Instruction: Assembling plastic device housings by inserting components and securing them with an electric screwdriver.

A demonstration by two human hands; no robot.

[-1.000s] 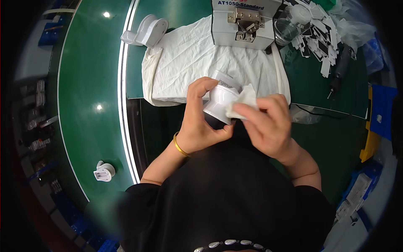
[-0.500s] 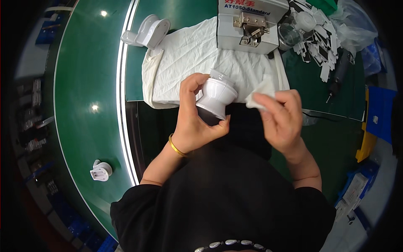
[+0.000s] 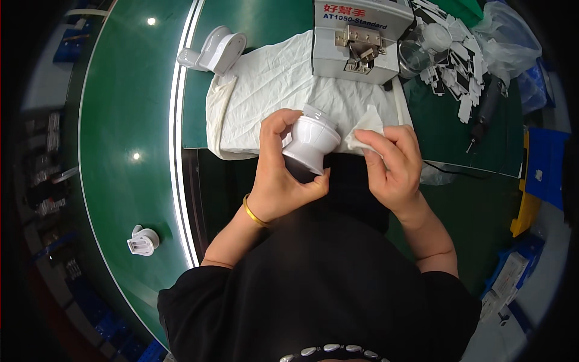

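Left hand (image 3: pixel 280 178): gripping a glossy white flared part (image 3: pixel 312 142) between fingers and thumb | Part: tilted, at the near edge of white fabric (image 3: pixel 265 90) spread on a green surface (image 3: pixel 431 117) | Right hand (image 3: pixel 395 169): pinching a crumpled white wipe (image 3: pixel 369 125) just beside the part | Farther back: grey box (image 3: pixel 332 57) with metal latch

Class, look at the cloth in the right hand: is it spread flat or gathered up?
Gathered up: the right hand pinches the cloth into a small bunch, with one loose corner sticking out.
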